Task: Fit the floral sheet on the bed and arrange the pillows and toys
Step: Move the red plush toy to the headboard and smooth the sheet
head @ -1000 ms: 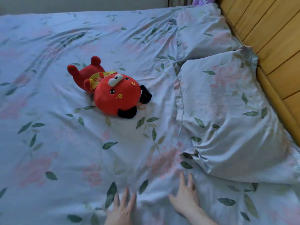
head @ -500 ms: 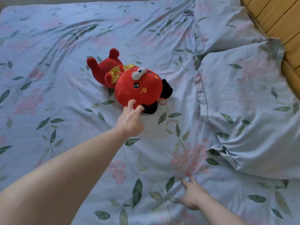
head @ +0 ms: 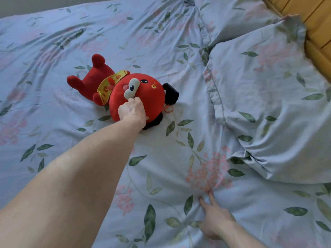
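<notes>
Half a second ago the left hand only touched the near edge of the red plush toy's head; it has now slid further up the face, its fingers curled and pinching the toy at its white muzzle. The right hand has stayed low on the floral sheet, near the bottom of the view, with two fingers stretched forward and pressing into the cloth just below a pink flower print; its other fingers are tucked under and it is hard to tell whether they hold a fold.

The toy lies on its back in the middle of the bed, round red head toward the near side, body and legs pointing far and left, a yellow bib across its chest and black ears sticking out to the right and underneath. The bare left forearm runs from the lower left corner up to it.

The sheet is pale blue with green leaves and pink blossoms, spread over the whole mattress, rumpled with long creases at the far left and a bunch of wrinkles around the right fingertips. To the right lie two pillows in the same cloth: the near pillow large and slumped, its corner folded over the sheet, and the far pillow just beyond it, touching. Behind them, at the far right, stands a wooden headboard of yellow planks. A strip of grey wall shows at the far left edge
</notes>
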`<state>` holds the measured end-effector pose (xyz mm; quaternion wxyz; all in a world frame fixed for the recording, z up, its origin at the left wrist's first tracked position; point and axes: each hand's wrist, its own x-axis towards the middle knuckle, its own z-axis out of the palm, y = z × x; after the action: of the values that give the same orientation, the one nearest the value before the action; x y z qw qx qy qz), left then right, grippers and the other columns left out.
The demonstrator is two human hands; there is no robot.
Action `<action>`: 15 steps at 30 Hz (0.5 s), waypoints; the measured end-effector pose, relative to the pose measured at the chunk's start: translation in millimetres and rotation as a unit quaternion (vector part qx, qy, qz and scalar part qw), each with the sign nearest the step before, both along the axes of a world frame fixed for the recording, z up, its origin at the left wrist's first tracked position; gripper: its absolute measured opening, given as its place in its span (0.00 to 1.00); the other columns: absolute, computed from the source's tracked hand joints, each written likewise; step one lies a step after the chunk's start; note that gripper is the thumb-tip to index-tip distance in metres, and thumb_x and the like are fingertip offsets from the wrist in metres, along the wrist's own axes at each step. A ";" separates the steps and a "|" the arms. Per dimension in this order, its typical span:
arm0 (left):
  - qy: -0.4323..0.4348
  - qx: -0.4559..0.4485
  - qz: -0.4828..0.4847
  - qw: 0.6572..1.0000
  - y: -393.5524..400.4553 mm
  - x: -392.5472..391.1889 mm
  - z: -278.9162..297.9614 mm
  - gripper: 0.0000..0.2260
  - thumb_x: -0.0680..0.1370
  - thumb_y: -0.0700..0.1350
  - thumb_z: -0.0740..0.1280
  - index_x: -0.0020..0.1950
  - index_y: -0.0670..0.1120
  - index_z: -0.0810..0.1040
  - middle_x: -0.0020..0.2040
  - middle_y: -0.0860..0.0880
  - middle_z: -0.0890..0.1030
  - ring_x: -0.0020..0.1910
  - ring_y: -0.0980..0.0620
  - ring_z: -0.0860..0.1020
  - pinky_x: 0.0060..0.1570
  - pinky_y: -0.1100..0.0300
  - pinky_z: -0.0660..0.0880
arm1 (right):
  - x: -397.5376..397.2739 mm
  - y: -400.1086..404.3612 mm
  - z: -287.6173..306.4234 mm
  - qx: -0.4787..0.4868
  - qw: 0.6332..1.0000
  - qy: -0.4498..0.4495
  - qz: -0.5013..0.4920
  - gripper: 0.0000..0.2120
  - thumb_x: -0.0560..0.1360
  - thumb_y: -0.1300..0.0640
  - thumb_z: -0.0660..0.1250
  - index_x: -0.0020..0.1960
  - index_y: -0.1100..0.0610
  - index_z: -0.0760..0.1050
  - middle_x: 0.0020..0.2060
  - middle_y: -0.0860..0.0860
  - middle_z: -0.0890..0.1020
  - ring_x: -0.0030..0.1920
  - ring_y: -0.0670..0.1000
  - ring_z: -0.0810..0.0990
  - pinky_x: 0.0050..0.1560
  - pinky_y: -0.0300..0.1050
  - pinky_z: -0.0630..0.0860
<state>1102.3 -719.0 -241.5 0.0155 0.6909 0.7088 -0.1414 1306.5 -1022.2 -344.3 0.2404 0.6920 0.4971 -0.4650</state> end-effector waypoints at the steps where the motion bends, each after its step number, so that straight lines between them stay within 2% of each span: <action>1: 0.016 -0.005 -0.014 1.000 0.9 -2.0 -0.9 0.16 0.79 0.50 0.70 0.62 0.43 0.75 0.50 0.44 0.80 0.46 0.41 0.81 0.35 0.53 0.71 | 0.3 1.7 -1.0 0.000 1.000 0.002 0.007 0.38 0.78 0.43 0.62 0.81 0.38 0.45 0.79 0.42 0.30 0.72 0.58 0.72 0.69 0.48 0.70; 2: 0.016 -0.005 -0.021 1.000 -0.6 -2.7 -2.9 0.08 0.80 0.44 0.68 0.58 0.43 0.79 0.45 0.44 0.80 0.42 0.42 0.80 0.36 0.53 0.73 | 1.0 1.2 -1.5 0.001 1.000 0.006 0.005 0.39 0.77 0.42 0.63 0.81 0.38 0.45 0.79 0.42 0.31 0.73 0.58 0.70 0.70 0.48 0.69; 3: -0.011 0.000 -0.011 1.000 -0.7 -6.7 -8.1 0.06 0.80 0.40 0.66 0.55 0.43 0.81 0.43 0.44 0.80 0.40 0.42 0.80 0.37 0.53 0.75 | 0.8 3.1 0.1 0.001 1.000 0.009 0.006 0.40 0.77 0.40 0.64 0.81 0.38 0.45 0.79 0.42 0.31 0.74 0.58 0.69 0.71 0.48 0.69; 5: -0.092 0.004 -0.007 0.996 -10.6 -9.8 -2.9 0.07 0.79 0.41 0.64 0.52 0.44 0.82 0.45 0.43 0.82 0.42 0.41 0.80 0.40 0.52 0.76 | 3.7 0.1 8.1 0.010 1.000 0.026 -0.002 0.43 0.75 0.36 0.66 0.82 0.39 0.46 0.79 0.41 0.32 0.75 0.57 0.68 0.73 0.49 0.68; 6: -0.090 0.016 -0.034 0.995 -15.0 -12.7 6.3 0.06 0.79 0.43 0.64 0.49 0.46 0.81 0.45 0.43 0.82 0.41 0.42 0.79 0.38 0.53 0.74 | 5.2 -0.8 11.2 0.020 0.999 0.037 -0.007 0.44 0.74 0.34 0.67 0.82 0.40 0.47 0.80 0.41 0.34 0.76 0.57 0.67 0.73 0.48 0.67; 7: -0.075 0.038 -0.067 0.994 -18.3 -16.1 18.2 0.05 0.79 0.45 0.64 0.46 0.48 0.79 0.45 0.45 0.82 0.39 0.42 0.77 0.37 0.54 0.70 | 7.7 -2.2 14.5 0.027 0.998 0.055 -0.024 0.45 0.73 0.34 0.68 0.82 0.41 0.48 0.80 0.41 0.37 0.76 0.56 0.67 0.73 0.48 0.67; 9: -0.082 0.098 -0.123 0.984 -25.7 -18.1 46.1 0.07 0.79 0.47 0.65 0.42 0.49 0.74 0.50 0.47 0.82 0.39 0.42 0.74 0.38 0.54 0.67 | 16.5 -4.1 26.1 0.043 0.984 0.123 -0.124 0.43 0.74 0.41 0.71 0.82 0.45 0.53 0.80 0.46 0.56 0.70 0.54 0.73 0.67 0.45 0.73; 10: -0.099 0.120 -0.148 0.977 -31.7 -19.2 61.3 0.08 0.79 0.47 0.65 0.41 0.49 0.72 0.54 0.48 0.81 0.39 0.42 0.73 0.38 0.53 0.67 | 19.2 -3.5 33.4 0.051 0.965 0.164 -0.197 0.40 0.75 0.45 0.72 0.81 0.47 0.57 0.75 0.48 0.67 0.61 0.53 0.78 0.55 0.45 0.79; 11: -0.116 0.137 -0.172 0.969 -36.3 -19.7 73.3 0.10 0.79 0.47 0.65 0.40 0.48 0.70 0.60 0.50 0.80 0.39 0.42 0.73 0.38 0.53 0.67 | 22.5 -2.9 43.3 0.063 0.939 0.199 -0.273 0.37 0.76 0.48 0.72 0.80 0.47 0.59 0.71 0.49 0.73 0.53 0.52 0.79 0.43 0.43 0.79; 12: -0.131 0.146 -0.194 0.961 -42.9 -19.9 85.5 0.11 0.80 0.48 0.66 0.40 0.47 0.68 0.66 0.54 0.78 0.40 0.41 0.74 0.38 0.52 0.68 | 25.4 0.5 54.1 0.081 0.910 0.223 -0.342 0.35 0.77 0.48 0.71 0.79 0.47 0.61 0.69 0.50 0.74 0.50 0.51 0.78 0.39 0.41 0.76; 14: -0.177 0.163 -0.236 0.941 -65.1 -2.4 112.2 0.12 0.79 0.47 0.67 0.41 0.48 0.66 0.75 0.62 0.70 0.45 0.39 0.79 0.39 0.51 0.72 | 48.7 6.4 92.4 0.107 0.847 0.260 -0.451 0.31 0.78 0.44 0.69 0.78 0.46 0.63 0.68 0.48 0.74 0.53 0.50 0.78 0.44 0.43 0.78; 15: -0.206 0.172 -0.247 0.931 -77.9 8.1 124.3 0.12 0.79 0.47 0.67 0.41 0.48 0.66 0.75 0.64 0.68 0.46 0.39 0.80 0.40 0.50 0.74 | 59.8 13.1 114.4 0.105 0.816 0.288 -0.489 0.30 0.78 0.40 0.68 0.77 0.46 0.65 0.66 0.47 0.75 0.56 0.51 0.79 0.48 0.47 0.81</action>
<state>1110.3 -796.9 -117.3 0.0066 0.8503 0.5102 0.1291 1366.2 -1009.1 -229.8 -0.2472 0.6994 0.1852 -0.6445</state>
